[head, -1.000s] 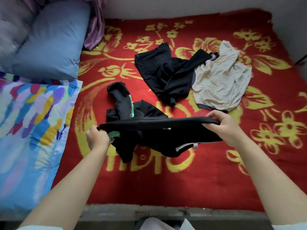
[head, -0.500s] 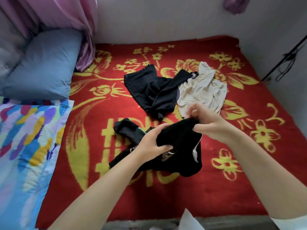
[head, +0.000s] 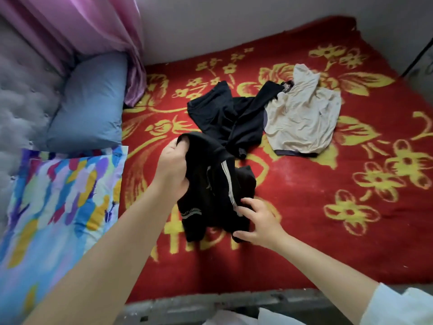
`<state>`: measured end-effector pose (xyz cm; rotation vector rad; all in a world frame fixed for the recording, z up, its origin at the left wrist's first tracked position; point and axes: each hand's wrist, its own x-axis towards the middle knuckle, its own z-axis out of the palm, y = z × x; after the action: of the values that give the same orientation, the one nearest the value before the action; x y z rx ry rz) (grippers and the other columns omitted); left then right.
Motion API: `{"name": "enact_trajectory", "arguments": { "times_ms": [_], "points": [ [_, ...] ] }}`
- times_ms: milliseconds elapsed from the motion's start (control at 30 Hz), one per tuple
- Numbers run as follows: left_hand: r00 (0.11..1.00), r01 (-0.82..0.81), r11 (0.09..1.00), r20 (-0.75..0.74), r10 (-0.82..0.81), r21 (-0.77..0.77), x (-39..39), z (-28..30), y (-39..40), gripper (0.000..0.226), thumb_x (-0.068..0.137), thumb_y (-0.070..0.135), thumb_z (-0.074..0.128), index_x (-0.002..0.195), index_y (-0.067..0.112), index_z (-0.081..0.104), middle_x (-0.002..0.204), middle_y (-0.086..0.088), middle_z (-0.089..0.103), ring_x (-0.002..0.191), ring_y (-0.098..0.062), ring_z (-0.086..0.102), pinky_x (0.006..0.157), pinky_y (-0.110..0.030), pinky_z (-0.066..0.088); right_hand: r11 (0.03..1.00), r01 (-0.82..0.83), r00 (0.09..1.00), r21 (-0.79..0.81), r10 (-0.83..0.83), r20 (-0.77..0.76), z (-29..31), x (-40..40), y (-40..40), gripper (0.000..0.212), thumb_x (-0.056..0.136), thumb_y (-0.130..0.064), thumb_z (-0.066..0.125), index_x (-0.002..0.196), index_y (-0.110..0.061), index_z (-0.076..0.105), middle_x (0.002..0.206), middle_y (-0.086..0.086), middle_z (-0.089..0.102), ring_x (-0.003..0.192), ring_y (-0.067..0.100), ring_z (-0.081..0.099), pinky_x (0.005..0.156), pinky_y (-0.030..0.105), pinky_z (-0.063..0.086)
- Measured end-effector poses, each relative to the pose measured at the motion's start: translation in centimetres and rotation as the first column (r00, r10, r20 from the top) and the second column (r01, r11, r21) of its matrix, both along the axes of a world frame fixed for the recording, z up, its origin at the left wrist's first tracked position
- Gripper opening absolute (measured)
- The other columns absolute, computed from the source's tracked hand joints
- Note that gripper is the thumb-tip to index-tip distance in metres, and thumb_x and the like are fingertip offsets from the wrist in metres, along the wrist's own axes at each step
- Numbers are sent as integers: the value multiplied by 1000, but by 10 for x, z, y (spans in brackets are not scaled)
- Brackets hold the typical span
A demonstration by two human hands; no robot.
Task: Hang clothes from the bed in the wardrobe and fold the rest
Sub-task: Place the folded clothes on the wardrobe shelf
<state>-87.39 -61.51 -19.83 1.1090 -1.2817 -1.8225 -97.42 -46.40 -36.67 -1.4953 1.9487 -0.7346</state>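
A black garment with a grey side stripe (head: 212,181) hangs bunched above the red bed cover. My left hand (head: 173,165) grips its upper end, held up at the left. Lower down, my right hand (head: 257,221) pinches its bottom edge between thumb and fingers. Behind it, a second black garment (head: 232,118) lies spread on the cover. A beige top with a dark hem (head: 302,120) rests beside that, to the right, partly over its sleeve.
A red blanket with yellow flowers (head: 328,231) covers the bed. A blue pillow (head: 91,102) and a multicoloured pillow (head: 56,207) lie at the left, with a pink curtain (head: 93,31) above. The bed's grey front edge (head: 210,303) runs along the bottom.
My hands had stretched the black garment wide, then came together. Now the left hand has lifted one end up and left while the right has dropped to the lower edge.
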Motion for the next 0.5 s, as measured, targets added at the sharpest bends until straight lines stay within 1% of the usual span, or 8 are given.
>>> {"name": "enact_trajectory", "arguments": {
  "times_ms": [67, 133, 233, 300, 333, 400, 467, 500],
  "points": [
    [999, 40, 999, -12, -40, 0, 10, 10, 3, 26, 100, 14, 34, 88, 12, 57, 62, 4, 69, 58, -8, 67, 49, -18, 50, 996, 29, 995, 88, -20, -97, -1, 15, -14, 69, 79, -48, 59, 138, -17, 42, 145, 15, 32, 135, 30, 29, 107, 42, 32],
    [999, 45, 999, -15, -45, -7, 21, 12, 7, 27, 100, 14, 33, 91, 10, 58, 66, 2, 70, 62, -10, 67, 53, -19, 51, 985, 5, 985, 173, 24, -169, -4, 19, -24, 66, 82, -47, 61, 138, -18, 42, 150, 9, 22, 139, 23, 19, 108, 32, 28],
    [993, -93, 995, -78, 91, -23, 51, 23, 2, 28, 100, 13, 32, 90, 9, 58, 70, 0, 69, 65, -10, 67, 60, -20, 53, 976, -106, 952, 190, 154, -263, -10, 14, -25, 54, 81, -47, 61, 116, -5, 63, 143, 6, 35, 136, 21, 24, 104, 28, 33],
    [981, -174, 983, -93, 168, -61, 79, 31, -5, 30, 99, 13, 31, 88, 7, 58, 69, 0, 69, 66, -9, 66, 64, -21, 53, 993, -80, 963, 90, 100, -251, -9, -5, -19, 41, 78, -32, 71, 96, 5, 70, 126, 13, 54, 129, 29, 39, 102, 31, 35],
    [985, -162, 983, -80, 156, -88, 90, 33, -7, 30, 99, 13, 30, 89, 5, 57, 71, -2, 68, 67, -10, 65, 67, -24, 52, 999, -36, 982, 19, 39, -185, -4, -19, -18, 31, 72, -21, 77, 82, 8, 71, 108, 17, 62, 119, 32, 49, 98, 33, 38],
    [993, -113, 984, -48, 107, -139, 113, 35, -5, 34, 100, 13, 28, 85, 7, 58, 71, -1, 66, 66, -9, 64, 69, -24, 49, 984, 157, 983, -83, -147, 109, 20, -44, -17, 16, 62, -9, 82, 62, 1, 69, 73, 7, 62, 87, 19, 61, 77, 26, 44],
    [998, -67, 987, -28, 64, -147, 134, 39, 5, 31, 97, 15, 39, 74, 13, 59, 61, 6, 65, 57, -3, 62, 58, -17, 50, 943, 329, 846, -49, -272, 459, 58, -54, -14, 24, 68, -3, 73, 51, -17, 63, 53, -10, 53, 55, 0, 50, 53, 16, 36],
    [1000, -25, 981, 7, 27, -195, 147, 40, 8, 17, 90, 16, 52, 73, 14, 55, 57, 9, 63, 53, -1, 60, 54, -14, 49, 915, 397, 765, -67, -290, 575, 79, -58, -11, 31, 71, 0, 70, 48, -19, 62, 47, -13, 51, 48, -1, 47, 49, 13, 35]
  ]
}}
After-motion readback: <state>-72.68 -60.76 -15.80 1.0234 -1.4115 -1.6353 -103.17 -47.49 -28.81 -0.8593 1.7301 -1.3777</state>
